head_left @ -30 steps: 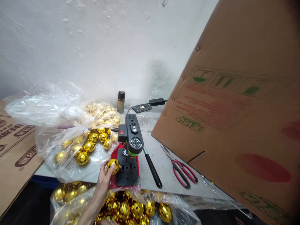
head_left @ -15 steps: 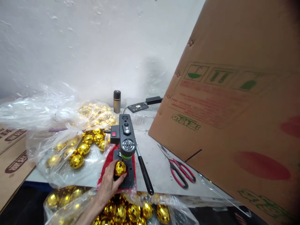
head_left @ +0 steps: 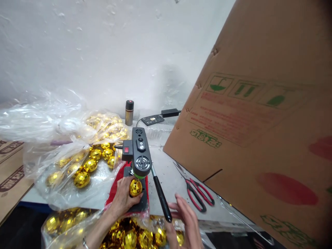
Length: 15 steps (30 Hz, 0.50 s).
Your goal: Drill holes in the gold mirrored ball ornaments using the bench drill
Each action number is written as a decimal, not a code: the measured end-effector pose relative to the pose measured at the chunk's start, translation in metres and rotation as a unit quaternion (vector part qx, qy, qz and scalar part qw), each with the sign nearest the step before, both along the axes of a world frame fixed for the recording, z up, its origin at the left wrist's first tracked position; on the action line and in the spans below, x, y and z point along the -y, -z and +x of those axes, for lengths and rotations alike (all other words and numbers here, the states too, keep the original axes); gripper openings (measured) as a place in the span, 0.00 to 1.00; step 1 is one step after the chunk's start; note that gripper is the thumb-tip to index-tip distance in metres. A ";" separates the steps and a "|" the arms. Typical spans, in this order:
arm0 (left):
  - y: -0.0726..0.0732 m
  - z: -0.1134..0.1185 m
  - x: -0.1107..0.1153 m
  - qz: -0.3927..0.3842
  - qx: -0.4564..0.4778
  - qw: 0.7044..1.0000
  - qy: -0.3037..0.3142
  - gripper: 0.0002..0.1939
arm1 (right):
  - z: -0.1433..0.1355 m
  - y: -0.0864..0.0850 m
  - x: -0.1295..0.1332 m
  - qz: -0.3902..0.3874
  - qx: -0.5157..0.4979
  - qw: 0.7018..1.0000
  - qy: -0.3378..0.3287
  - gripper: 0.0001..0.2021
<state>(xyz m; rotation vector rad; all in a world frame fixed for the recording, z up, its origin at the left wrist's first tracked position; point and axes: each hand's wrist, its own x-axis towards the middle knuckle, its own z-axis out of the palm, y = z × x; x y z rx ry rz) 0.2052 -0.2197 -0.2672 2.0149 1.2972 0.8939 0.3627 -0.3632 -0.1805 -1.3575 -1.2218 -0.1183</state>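
Shiny gold faceted ball (head_left: 135, 187) sits in the curled left hand (head_left: 123, 195), at a grey table (head_left: 169, 180) against a rough white wall (head_left: 116, 52). The open right hand (head_left: 187, 221) appears empty

Gold ball (head_left: 135, 187): shifted closer under the machine head (head_left: 142, 162)
Right hand (head_left: 185, 219): newly in view, beside the black handle (head_left: 162, 199)

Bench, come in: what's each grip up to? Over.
Left grip: holding shiny gold faceted ball under black machine head. Right grip: open, beside black cylindrical lever handle; contact unclear. Beyond it: black-and-red-handled metal scissors.
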 end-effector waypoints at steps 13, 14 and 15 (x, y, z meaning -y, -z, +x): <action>0.005 0.005 0.004 -0.004 0.016 1.000 0.000 0.20 | -0.012 -0.049 -0.074 0.133 0.131 0.973 -0.139 0.17; 0.005 0.006 0.004 -0.005 0.017 1.000 0.002 0.20 | -0.016 -0.043 -0.076 0.147 0.116 0.974 -0.131 0.18; 0.004 0.006 0.005 -0.007 0.017 1.000 0.004 0.20 | -0.021 -0.038 -0.077 0.153 0.096 0.976 -0.121 0.19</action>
